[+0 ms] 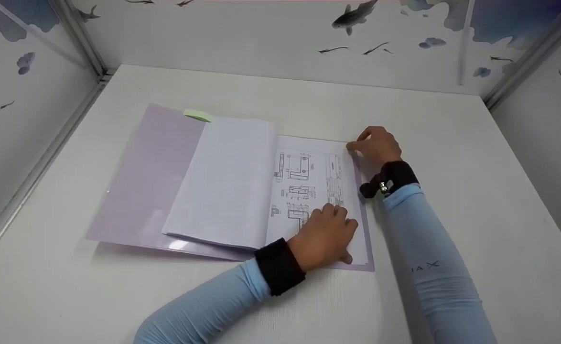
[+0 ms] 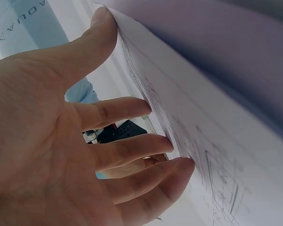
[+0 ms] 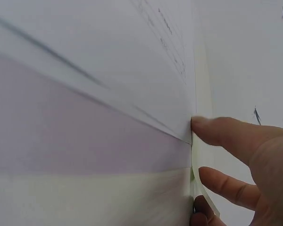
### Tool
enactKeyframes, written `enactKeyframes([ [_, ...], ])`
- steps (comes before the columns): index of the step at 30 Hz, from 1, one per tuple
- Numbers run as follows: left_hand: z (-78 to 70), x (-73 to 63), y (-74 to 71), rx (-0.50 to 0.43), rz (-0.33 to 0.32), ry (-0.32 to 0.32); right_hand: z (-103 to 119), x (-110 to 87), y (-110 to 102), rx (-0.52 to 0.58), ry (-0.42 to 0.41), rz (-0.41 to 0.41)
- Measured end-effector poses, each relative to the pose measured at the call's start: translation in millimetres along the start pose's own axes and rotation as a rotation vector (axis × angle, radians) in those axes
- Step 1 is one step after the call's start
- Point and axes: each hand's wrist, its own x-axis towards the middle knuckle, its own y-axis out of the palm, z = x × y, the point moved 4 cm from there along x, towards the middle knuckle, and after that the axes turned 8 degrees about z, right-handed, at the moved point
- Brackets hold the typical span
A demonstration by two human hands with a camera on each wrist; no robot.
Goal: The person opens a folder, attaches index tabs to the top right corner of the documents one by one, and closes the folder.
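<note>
A light purple folder (image 1: 142,172) lies open with white pages inside. Its turned page (image 1: 223,181) is blank on the visible side. A technical drawing sheet (image 1: 321,157) faces up on the right. My left hand (image 1: 326,234) touches that sheet near its lower right, fingers spread and fingertips on the paper. At the sheet's top right corner is my right hand (image 1: 378,143). In the right wrist view its thumb (image 3: 210,129) touches the corner, apart from the index finger (image 3: 228,186). A thin, pale, curved strip (image 3: 207,195) shows beside those fingers; whether they touch it is unclear.
A light green tab (image 1: 198,115) sticks out at the turned page's upper left corner. Everything lies on a white table (image 1: 242,95). White panels (image 1: 261,38) with fish pictures and metal frame posts (image 1: 82,36) border it at the back and sides.
</note>
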Motion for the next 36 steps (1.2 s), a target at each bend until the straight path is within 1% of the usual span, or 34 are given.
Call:
enactKeyframes([
  [4, 0.0, 0.7, 0.3, -0.015, 0.007, -0.003, -1, -0.3, -1, 0.015, 0.004, 0.013],
  [7, -0.5, 0.1, 0.6, -0.002, 0.0, 0.003, -3, 0.5, -3, 0.011, -0.01, 0.051],
  [11, -0.9, -1.4, 0.4, 0.006, -0.008, 0.006, -5, 0.5, -10, 0.01, -0.072, 0.105],
  [13, -0.7, -1.8, 0.5, -0.001, -0.005, 0.002, -7, -2.6, -17, 0.015, -0.098, 0.117],
  [14, -0.4, -2.1, 0.3, -0.009, -0.002, 0.001, -8, -5.5, -20, 0.009, -0.12, 0.11],
  [16, -0.3, -2.1, 0.1, -0.016, 0.002, 0.002, -10, -14.6, -25, -0.022, -0.178, 0.085],
  [17, -0.2, -2.2, -0.5, -0.02, 0.003, 0.002, -10, -21.1, -26, -0.047, -0.221, 0.073],
  [19, 0.4, -1.5, -1.5, -0.028, 0.012, 0.004, -10, -37.2, -23, -0.119, -0.335, 0.065],
  [20, 0.8, -1.2, -2.5, -0.032, 0.022, 0.004, -9, -46.4, -19, -0.153, -0.398, 0.075],
  [22, 1.5, 0.7, -3.2, -0.04, 0.043, 0.003, -7, -67.0, -8, -0.207, -0.503, 0.146],
  [23, 1.9, 1.6, -3.7, -0.045, 0.056, 0.001, -6, -77.3, -2, -0.238, -0.541, 0.194],
  [24, 2.3, 2.7, -3.8, -0.049, 0.067, 0.001, -6, -86.9, 4, -0.267, -0.558, 0.247],
  [27, 4.2, 3.9, -4.0, -0.052, 0.084, 0.009, -5, -111.9, 20, -0.353, -0.544, 0.371],
  [30, 7.5, 1.5, -3.5, -0.061, 0.083, 0.027, -3, -128.0, 33, -0.422, -0.513, 0.434],
  [33, 12.4, -3.2, -3.5, -0.102, 0.077, 0.058, 0, -135.7, 42, -0.471, -0.513, 0.443],
  [36, 17.2, -8.7, -3.2, -0.159, 0.075, 0.087, -1, -138.5, 47, -0.512, -0.512, 0.433],
])
